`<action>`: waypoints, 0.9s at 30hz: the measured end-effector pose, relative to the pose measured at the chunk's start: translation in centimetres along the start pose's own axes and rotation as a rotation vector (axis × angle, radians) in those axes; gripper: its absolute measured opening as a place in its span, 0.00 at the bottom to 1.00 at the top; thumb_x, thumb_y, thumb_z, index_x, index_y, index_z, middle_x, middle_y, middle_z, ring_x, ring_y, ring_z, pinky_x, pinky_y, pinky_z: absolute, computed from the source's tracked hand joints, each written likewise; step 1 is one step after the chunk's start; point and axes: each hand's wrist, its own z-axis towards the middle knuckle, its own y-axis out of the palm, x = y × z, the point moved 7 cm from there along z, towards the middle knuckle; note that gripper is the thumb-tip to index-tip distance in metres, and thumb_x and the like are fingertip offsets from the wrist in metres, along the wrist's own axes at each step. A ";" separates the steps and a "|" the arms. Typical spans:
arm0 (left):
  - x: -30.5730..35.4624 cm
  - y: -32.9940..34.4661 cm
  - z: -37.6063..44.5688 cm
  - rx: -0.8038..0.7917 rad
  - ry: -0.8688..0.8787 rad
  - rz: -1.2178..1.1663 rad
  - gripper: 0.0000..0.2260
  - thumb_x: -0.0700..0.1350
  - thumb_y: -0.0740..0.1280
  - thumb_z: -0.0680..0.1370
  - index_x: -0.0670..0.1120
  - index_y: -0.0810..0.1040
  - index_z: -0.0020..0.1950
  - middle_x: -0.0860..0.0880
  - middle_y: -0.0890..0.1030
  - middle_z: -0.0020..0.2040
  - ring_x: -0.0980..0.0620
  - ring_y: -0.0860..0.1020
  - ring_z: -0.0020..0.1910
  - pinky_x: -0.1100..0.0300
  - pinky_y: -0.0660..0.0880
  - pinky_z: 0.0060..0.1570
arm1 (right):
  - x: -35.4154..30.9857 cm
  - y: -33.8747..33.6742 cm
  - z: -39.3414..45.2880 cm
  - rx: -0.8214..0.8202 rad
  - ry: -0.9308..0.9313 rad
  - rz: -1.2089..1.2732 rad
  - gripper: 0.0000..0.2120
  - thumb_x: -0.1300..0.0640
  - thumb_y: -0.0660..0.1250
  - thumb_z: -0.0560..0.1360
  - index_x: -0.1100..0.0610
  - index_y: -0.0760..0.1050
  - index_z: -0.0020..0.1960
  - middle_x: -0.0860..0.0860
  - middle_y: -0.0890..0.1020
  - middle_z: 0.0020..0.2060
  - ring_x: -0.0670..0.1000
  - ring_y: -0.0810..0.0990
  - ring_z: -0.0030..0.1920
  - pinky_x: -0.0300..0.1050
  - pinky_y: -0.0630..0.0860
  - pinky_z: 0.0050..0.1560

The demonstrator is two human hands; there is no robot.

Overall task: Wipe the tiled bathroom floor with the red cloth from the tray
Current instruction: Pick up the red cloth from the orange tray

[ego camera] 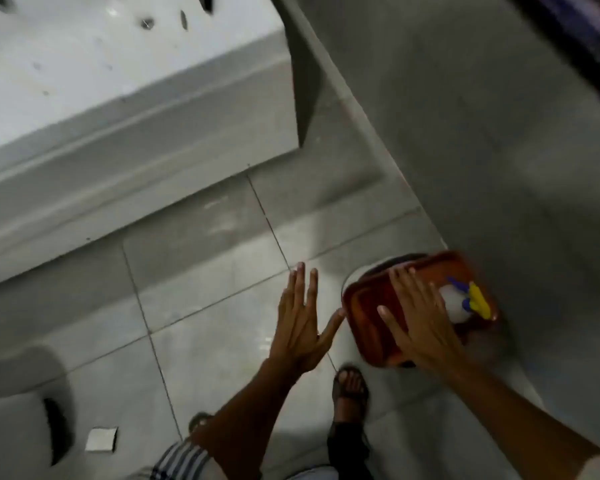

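We find the task barely begun. The tray [364,299] sits on a round stand by the wall, a spray bottle [459,303] in it. The right hand [419,320] hovers flat over the tray, fingers spread, gripping nothing; the left hand [302,320] is likewise spread and empty. We cannot make out the red cloth. The floor [205,306] appears unwiped; fetching and wiping remain.

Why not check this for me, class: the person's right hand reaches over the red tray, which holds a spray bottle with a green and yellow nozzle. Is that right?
Not quite. In the head view the right hand does reach over the red tray, but the spray bottle has a blue and yellow nozzle, not green and yellow.
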 end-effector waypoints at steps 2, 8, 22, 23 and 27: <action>-1.0 6.4 0.4 -0.029 0.018 -0.013 0.42 0.68 0.56 0.87 0.52 0.39 0.91 0.51 0.35 0.92 0.50 0.35 0.91 0.40 0.48 0.90 | 3.5 4.3 0.4 -0.035 0.033 0.004 0.36 0.39 0.57 0.85 0.57 0.58 0.87 0.56 0.64 0.86 0.59 0.62 0.86 0.66 0.58 0.84; -4.6 19.8 3.9 0.026 0.009 -0.082 0.38 0.62 0.55 0.89 0.49 0.41 0.92 0.51 0.37 0.92 0.54 0.35 0.91 0.47 0.43 0.90 | 9.4 17.4 2.0 -0.184 -0.097 -0.052 0.35 0.38 0.51 0.87 0.52 0.50 0.89 0.52 0.56 0.89 0.54 0.52 0.88 0.64 0.55 0.86; -7.7 26.4 6.7 0.190 -0.036 0.016 0.36 0.54 0.57 0.89 0.40 0.45 0.91 0.43 0.43 0.92 0.47 0.42 0.92 0.46 0.39 0.90 | 11.1 24.0 2.0 -0.001 -0.085 -0.159 0.34 0.40 0.49 0.89 0.55 0.47 0.90 0.55 0.49 0.89 0.61 0.48 0.89 0.66 0.52 0.87; -7.8 26.3 6.7 0.185 -0.030 0.011 0.37 0.54 0.58 0.89 0.41 0.45 0.91 0.44 0.43 0.92 0.48 0.41 0.92 0.45 0.39 0.90 | 11.1 24.1 2.1 0.003 -0.078 -0.152 0.33 0.42 0.49 0.89 0.55 0.48 0.90 0.55 0.50 0.89 0.61 0.48 0.89 0.65 0.53 0.87; -8.1 25.5 6.3 0.139 0.002 -0.006 0.36 0.60 0.51 0.90 0.42 0.44 0.91 0.46 0.41 0.92 0.48 0.39 0.92 0.43 0.37 0.90 | 11.2 23.1 2.2 0.043 -0.015 0.065 0.28 0.47 0.50 0.90 0.53 0.56 0.88 0.52 0.58 0.88 0.56 0.52 0.89 0.60 0.49 0.88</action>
